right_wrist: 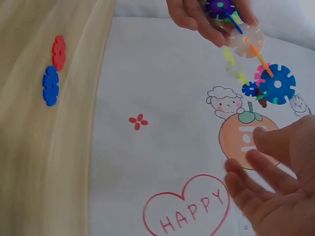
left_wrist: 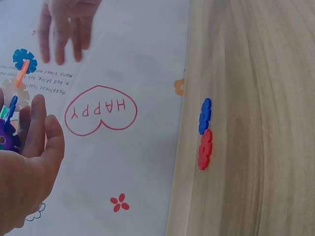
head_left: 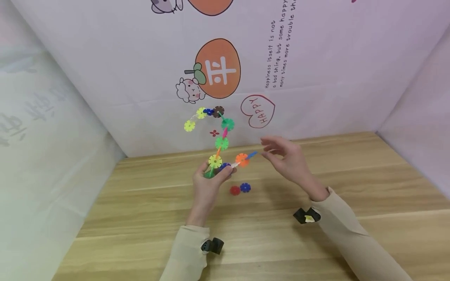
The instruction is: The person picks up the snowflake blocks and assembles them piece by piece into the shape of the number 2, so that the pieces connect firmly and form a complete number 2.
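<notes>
My left hand [head_left: 205, 189] grips a chain of interlocking plastic snowflake discs, its thumb near a purple disc [right_wrist: 219, 7]. From that grip the chain curves up and to the left through a yellow disc [head_left: 215, 161], a green disc [head_left: 221, 143] and several more. A shorter arm of the chain points right, with a clear disc [right_wrist: 252, 37], an orange disc [head_left: 241, 159] and a blue disc [right_wrist: 284, 93] at its tip. Just beyond that tip is my right hand [head_left: 290, 160], fingers loosely bent and holding nothing. In the right wrist view a gap separates it from the blue disc.
On the wooden table [head_left: 147, 203] lie a red disc [head_left: 234, 190] and a dark blue disc [head_left: 245, 187], edge to edge; whether they interlock I cannot tell. A printed white cloth [head_left: 316, 78] hangs behind the table, and pale sheets flank both sides.
</notes>
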### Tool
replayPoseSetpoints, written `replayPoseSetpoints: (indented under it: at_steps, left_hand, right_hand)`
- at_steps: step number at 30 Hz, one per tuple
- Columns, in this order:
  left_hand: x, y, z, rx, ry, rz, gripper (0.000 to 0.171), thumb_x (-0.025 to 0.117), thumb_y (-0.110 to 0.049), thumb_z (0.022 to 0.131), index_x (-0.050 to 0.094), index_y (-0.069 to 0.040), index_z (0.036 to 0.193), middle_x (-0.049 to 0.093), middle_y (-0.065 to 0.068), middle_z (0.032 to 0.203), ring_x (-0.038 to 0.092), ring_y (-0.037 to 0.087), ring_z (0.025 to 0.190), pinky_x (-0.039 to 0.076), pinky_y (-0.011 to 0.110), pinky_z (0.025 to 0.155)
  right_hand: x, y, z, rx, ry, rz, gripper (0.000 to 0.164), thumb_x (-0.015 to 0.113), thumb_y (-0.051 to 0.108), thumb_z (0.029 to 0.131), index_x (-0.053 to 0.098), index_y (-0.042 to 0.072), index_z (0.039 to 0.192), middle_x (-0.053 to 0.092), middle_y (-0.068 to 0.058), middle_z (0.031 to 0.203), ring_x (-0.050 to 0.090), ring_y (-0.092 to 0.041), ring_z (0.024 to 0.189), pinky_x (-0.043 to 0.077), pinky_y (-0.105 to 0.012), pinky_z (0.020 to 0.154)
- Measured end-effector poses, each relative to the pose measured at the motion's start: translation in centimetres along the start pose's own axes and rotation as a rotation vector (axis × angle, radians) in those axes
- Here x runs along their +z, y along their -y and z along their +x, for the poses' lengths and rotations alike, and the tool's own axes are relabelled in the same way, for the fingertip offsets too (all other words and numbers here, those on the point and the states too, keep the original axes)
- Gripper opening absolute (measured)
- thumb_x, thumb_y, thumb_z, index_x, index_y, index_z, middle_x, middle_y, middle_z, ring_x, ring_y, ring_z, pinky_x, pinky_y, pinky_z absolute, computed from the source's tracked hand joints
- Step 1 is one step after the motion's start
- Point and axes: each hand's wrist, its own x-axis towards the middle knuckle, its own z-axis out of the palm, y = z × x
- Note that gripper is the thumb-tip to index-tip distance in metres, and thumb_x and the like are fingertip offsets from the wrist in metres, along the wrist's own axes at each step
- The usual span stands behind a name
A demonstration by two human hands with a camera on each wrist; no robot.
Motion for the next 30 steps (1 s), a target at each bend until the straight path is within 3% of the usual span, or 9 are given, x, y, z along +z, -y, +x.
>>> replayPoseSetpoints:
  at_steps: [2,6,9,13,23,30]
  left_hand:
    - [-0.1,-0.1,0.1,0.005,0.002,-0.024,0.039,0.078,-0.013,0.081,0.058,0.000,0.112,0.067,0.020,0.104,0.068,0.032,0.097,0.051,0.041,0.090]
    - [-0.2,-0.3,0.2,0.006,-0.008,-0.040,0.041,0.079,-0.013,0.080,0.058,0.000,0.113,0.067,0.021,0.104,0.068,0.032,0.097,0.053,0.037,0.087]
    - [-0.3,-0.4,0.3,0.011,-0.006,-0.035,0.042,0.079,-0.015,0.080,0.058,0.000,0.113,0.068,0.020,0.104,0.068,0.032,0.097,0.053,0.038,0.087]
    - [-0.4,-0.6,0.3,0.012,-0.001,-0.053,0.041,0.078,-0.015,0.081,0.059,0.001,0.113,0.068,0.021,0.103,0.068,0.033,0.097,0.052,0.042,0.089]
    - [-0.7,-1.0,0.4,0.007,-0.019,-0.040,0.040,0.080,-0.015,0.079,0.059,0.000,0.110,0.068,0.020,0.103,0.069,0.031,0.095,0.053,0.037,0.087]
    - [-0.8,-1.4,0.5,0.002,-0.038,0.035,0.042,0.081,-0.022,0.079,0.060,-0.003,0.109,0.067,0.016,0.103,0.068,0.026,0.094,0.055,0.035,0.085]
  right_hand:
    - [0.3,-0.2,-0.5,0.116,0.092,0.009,0.033,0.070,-0.007,0.082,0.064,-0.002,0.114,0.068,-0.017,0.105,0.069,-0.027,0.086,0.057,-0.033,0.072]
    - [1.8,-0.8,-1.6,0.351,0.312,0.143,0.031,0.068,0.003,0.088,0.063,0.000,0.118,0.066,-0.017,0.112,0.067,-0.028,0.094,0.056,-0.034,0.079]
    - [3.2,-1.2,-2.2,0.435,0.393,0.247,0.031,0.068,0.006,0.088,0.062,-0.001,0.118,0.065,-0.020,0.113,0.065,-0.031,0.099,0.055,-0.034,0.083]
    - [4.9,-1.6,-2.5,0.440,0.420,0.297,0.029,0.069,0.003,0.087,0.063,-0.003,0.115,0.065,-0.024,0.111,0.064,-0.033,0.101,0.054,-0.032,0.084]
    - [8.0,-2.6,-1.9,0.461,0.514,0.380,0.034,0.071,-0.006,0.082,0.060,-0.013,0.113,0.062,-0.031,0.109,0.061,-0.044,0.103,0.055,-0.033,0.082]
    - [9.0,-3.2,-1.2,0.408,0.590,0.268,0.034,0.074,-0.007,0.078,0.062,-0.012,0.110,0.063,-0.028,0.107,0.065,-0.038,0.097,0.056,-0.035,0.080]
